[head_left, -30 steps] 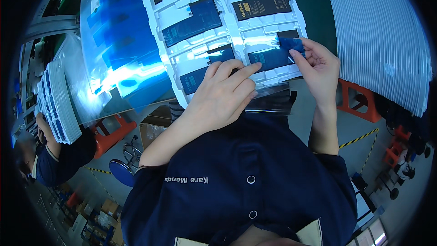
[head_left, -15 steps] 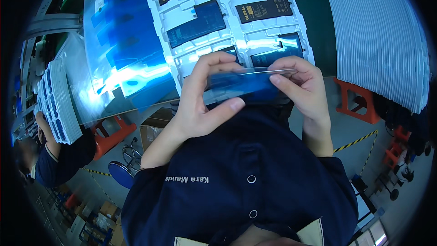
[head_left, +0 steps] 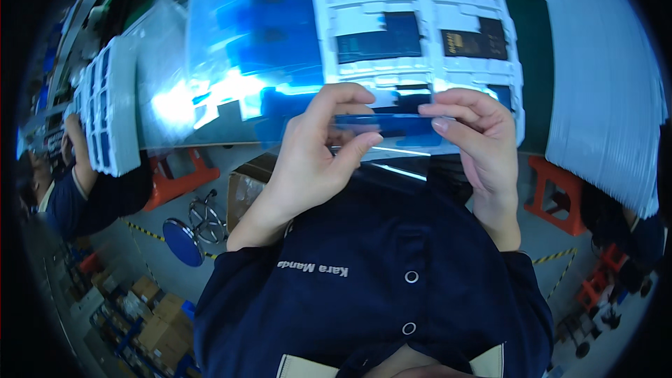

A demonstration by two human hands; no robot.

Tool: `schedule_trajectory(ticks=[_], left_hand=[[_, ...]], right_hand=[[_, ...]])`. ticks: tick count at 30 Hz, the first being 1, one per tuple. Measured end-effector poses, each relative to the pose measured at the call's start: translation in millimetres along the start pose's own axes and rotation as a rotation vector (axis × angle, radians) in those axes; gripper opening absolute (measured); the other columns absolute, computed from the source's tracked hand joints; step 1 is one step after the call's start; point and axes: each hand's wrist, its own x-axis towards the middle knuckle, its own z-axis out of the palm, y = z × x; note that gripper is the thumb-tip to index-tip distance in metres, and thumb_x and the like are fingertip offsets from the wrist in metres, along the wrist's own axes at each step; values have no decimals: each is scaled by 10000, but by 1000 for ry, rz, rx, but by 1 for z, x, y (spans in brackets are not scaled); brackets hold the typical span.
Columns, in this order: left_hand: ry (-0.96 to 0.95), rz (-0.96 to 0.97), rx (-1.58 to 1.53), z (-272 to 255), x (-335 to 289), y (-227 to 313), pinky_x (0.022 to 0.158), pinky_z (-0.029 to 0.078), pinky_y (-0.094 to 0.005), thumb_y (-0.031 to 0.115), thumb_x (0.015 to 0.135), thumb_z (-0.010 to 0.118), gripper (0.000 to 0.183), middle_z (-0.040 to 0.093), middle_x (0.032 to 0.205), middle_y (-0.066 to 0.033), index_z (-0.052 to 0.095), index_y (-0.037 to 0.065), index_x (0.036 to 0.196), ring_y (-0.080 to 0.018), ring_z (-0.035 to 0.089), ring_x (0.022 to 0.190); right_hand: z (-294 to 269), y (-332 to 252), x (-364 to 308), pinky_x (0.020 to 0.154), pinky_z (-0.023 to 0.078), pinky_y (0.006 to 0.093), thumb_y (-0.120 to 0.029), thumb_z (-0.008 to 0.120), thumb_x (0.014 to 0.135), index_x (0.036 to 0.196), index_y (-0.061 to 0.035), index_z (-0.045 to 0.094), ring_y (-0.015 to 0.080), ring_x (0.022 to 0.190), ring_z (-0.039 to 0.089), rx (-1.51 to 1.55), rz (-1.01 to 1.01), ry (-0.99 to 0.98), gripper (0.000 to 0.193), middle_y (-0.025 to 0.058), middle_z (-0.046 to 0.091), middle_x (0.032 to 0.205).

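Observation:
Between both hands is a thin, see-through blue film (head_left: pixel 404 126), stretched sideways above the near edge of a white moulded tray (head_left: pixel 428 42). My left hand (head_left: pixel 308 150) pinches its left end between thumb and fingers. At the right end, the thumb and fingertips of my right hand (head_left: pixel 486 136) are closed on it. A clear sheet with bright edges (head_left: pixel 395 162) hangs just below; whether it is joined to the blue film I cannot tell. Flat black batteries (head_left: pixel 470 43) lie in the tray's pockets, and one battery (head_left: pixel 378 47) looks bluish.
Blue film sheets (head_left: pixel 269 35) lie on the table left of the tray. A tall stack of white trays (head_left: pixel 595 91) stands at the right. Far left, another person's hand (head_left: pixel 73 138) touches a tray stack (head_left: pixel 119 108). An orange stool (head_left: pixel 556 196) stands below the table's right side.
The view has turned, so the tray and table now appear further right. The film between my hands has tilted, and the clear sheet's edges now show below it. Both hands keep their pinch.

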Motion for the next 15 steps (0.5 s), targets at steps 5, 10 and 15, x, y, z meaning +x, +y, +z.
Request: schedule_trajectory(ticks=[5, 10, 15], left_hand=[[-117, -91, 241, -41, -11, 17, 586, 478, -219, -48, 788, 649, 543, 639, 996, -131, 435, 60, 1275, -105, 650, 779], [7, -164, 336, -103, -19, 23, 558, 435, -175, -17, 758, 682, 351, 681, 717, -39, 615, 22, 1100, -48, 613, 641], [686, 22, 428, -229, 11, -34, 453, 301, -175, 138, 818, 676, 112, 582, 584, 7, 669, 37, 867, -16, 448, 489]], right_hand=[[11, 2, 10, 780, 492, 223, 65, 641, 787, 1045, 58, 614, 144, 850, 648, 3, -15, -11, 260, 150, 678, 930], [9, -2, 13, 714, 465, 189, 41, 635, 807, 1093, 53, 594, 105, 771, 627, -179, -339, 17, 290, 165, 684, 951], [-27, -3, 30, 607, 417, 163, 37, 609, 832, 1048, 40, 638, 61, 738, 562, -312, -563, 218, 217, 162, 635, 1083]])
